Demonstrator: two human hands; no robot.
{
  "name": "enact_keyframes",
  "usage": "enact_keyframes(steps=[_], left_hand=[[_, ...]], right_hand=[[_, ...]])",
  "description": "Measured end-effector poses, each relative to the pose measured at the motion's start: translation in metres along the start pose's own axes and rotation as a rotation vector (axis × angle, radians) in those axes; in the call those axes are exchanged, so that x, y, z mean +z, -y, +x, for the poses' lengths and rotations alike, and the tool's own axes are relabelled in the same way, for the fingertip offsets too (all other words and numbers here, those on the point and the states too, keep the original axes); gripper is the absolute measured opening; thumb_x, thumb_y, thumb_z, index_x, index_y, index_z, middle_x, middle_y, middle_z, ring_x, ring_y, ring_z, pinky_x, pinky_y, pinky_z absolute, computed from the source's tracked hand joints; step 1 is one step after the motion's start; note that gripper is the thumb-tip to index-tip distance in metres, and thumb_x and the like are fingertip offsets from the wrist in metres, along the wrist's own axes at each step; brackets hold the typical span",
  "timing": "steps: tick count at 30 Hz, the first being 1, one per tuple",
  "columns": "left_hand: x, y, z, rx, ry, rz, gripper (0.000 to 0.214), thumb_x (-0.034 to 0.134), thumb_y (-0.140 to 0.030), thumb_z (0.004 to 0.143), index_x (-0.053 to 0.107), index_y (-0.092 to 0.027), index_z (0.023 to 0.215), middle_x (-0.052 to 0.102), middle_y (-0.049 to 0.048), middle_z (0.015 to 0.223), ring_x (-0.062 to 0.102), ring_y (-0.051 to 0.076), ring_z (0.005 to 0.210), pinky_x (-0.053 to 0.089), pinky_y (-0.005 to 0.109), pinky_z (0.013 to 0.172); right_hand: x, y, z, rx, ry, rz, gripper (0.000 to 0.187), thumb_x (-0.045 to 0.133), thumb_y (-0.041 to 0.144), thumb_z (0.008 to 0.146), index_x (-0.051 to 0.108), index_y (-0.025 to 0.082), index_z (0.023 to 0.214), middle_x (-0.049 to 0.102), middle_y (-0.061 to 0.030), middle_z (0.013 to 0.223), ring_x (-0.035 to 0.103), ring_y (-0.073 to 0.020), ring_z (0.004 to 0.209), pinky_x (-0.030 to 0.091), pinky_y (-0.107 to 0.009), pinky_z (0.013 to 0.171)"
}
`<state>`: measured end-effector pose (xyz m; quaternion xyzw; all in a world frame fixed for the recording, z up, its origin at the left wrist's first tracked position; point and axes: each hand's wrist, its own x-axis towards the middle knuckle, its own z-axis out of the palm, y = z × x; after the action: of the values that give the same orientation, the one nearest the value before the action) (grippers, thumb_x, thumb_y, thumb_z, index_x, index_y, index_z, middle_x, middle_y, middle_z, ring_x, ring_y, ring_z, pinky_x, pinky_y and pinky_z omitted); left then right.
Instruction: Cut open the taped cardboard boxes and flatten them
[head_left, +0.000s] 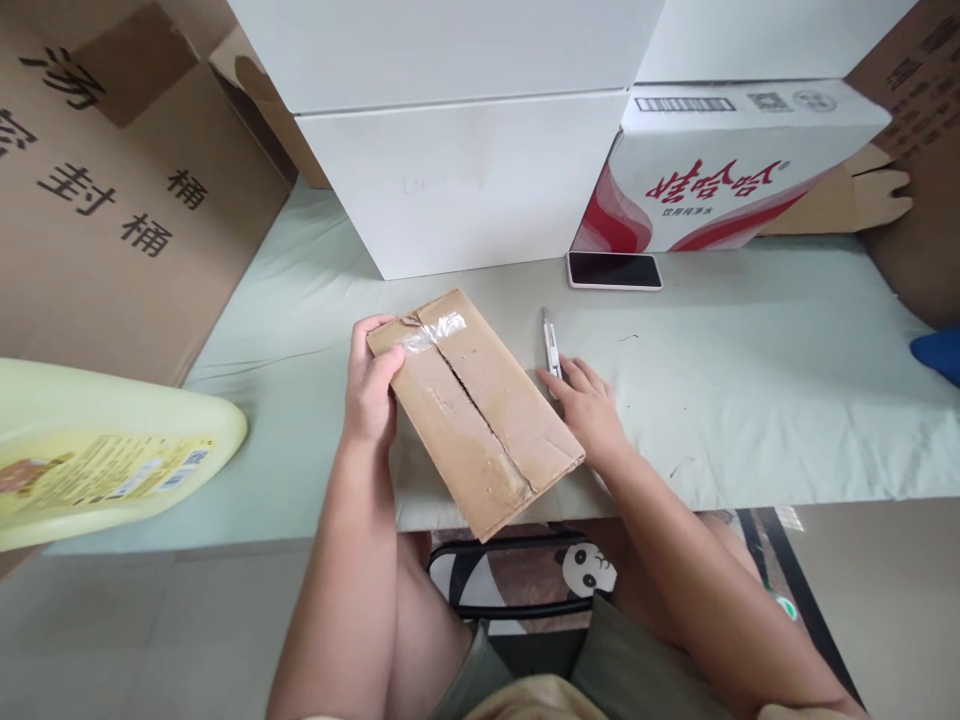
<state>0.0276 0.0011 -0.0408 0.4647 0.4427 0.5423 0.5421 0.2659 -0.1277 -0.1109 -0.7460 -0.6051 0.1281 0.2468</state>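
A small flat brown cardboard box (472,405), taped along its middle seam, lies at an angle over the near edge of the table (750,400). My left hand (369,385) grips its far left corner, fingers curled over the top. My right hand (585,405) rests beside the box's right side, fingers laid flat, its fingertips touching a slim white utility knife (550,345) that lies on the table.
A phone (615,270) lies face up behind the knife. Stacked white boxes (465,180) and a red-and-white carton (720,170) stand at the back. A large brown carton (112,200) fills the left. A yellow jug (97,450) lies at near left.
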Motion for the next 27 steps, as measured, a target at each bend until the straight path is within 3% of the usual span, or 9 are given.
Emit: enact_keyframes(steps=[5, 9, 13, 17, 21, 27], left_hand=[[-0.001, 0.002, 0.000, 0.000, -0.004, 0.001, 0.042, 0.077, -0.040, 0.062, 0.062, -0.026, 0.098, 0.065, 0.0039, 0.089, 0.057, 0.021, 0.074, 0.044, 0.033, 0.064], [-0.002, 0.003, 0.001, 0.014, 0.021, 0.034, 0.042, 0.074, -0.042, 0.065, 0.059, -0.026, 0.100, 0.063, 0.0035, 0.089, 0.056, 0.021, 0.074, 0.044, 0.034, 0.064], [-0.002, 0.003, 0.001, 0.023, 0.047, 0.066, 0.043, 0.074, -0.044, 0.065, 0.057, -0.025, 0.100, 0.062, 0.0027, 0.090, 0.056, 0.020, 0.075, 0.044, 0.033, 0.066], [-0.003, 0.004, 0.001, 0.021, 0.074, 0.058, 0.042, 0.074, -0.044, 0.067, 0.057, -0.025, 0.101, 0.065, 0.0028, 0.091, 0.058, 0.021, 0.077, 0.046, 0.033, 0.068], [-0.002, 0.005, -0.001, 0.019, 0.122, 0.061, 0.043, 0.074, -0.046, 0.069, 0.058, -0.025, 0.103, 0.067, 0.0042, 0.096, 0.059, 0.022, 0.081, 0.047, 0.034, 0.072], [0.005, 0.006, -0.011, 0.045, 0.342, 0.215, 0.041, 0.070, -0.051, 0.083, 0.058, -0.026, 0.113, 0.068, 0.0050, 0.104, 0.061, 0.023, 0.092, 0.049, 0.035, 0.081]], right_hand=[[-0.005, 0.000, 0.002, 0.013, -0.036, -0.021, 0.031, 0.059, 0.030, 0.094, 0.078, 0.023, 0.118, 0.070, -0.0175, 0.138, 0.060, -0.0415, 0.127, 0.049, -0.063, 0.107], [-0.014, -0.001, 0.007, 0.089, -0.019, 0.049, 0.025, 0.053, 0.026, 0.093, 0.076, 0.022, 0.101, 0.074, -0.0152, 0.111, 0.067, -0.0304, 0.094, 0.053, -0.045, 0.085], [-0.032, 0.002, 0.008, 0.238, 0.015, 0.241, 0.024, 0.052, 0.031, 0.091, 0.071, 0.023, 0.104, 0.071, -0.0055, 0.083, 0.056, -0.0191, 0.063, 0.043, -0.034, 0.065], [-0.060, 0.011, 0.006, 0.356, -0.053, 0.614, 0.025, 0.050, 0.034, 0.091, 0.066, 0.024, 0.107, 0.057, 0.0024, 0.068, 0.046, -0.0139, 0.054, 0.036, -0.029, 0.056], [-0.098, 0.032, -0.001, 0.223, -0.086, 0.809, 0.027, 0.066, 0.033, 0.088, 0.063, 0.027, 0.114, 0.050, 0.0061, 0.068, 0.042, -0.0106, 0.054, 0.034, -0.026, 0.052], [-0.148, 0.087, -0.021, 0.057, 0.073, 0.746, 0.026, 0.067, 0.030, 0.094, 0.070, 0.030, 0.119, 0.056, 0.0030, 0.065, 0.045, -0.0123, 0.050, 0.035, -0.028, 0.045]])
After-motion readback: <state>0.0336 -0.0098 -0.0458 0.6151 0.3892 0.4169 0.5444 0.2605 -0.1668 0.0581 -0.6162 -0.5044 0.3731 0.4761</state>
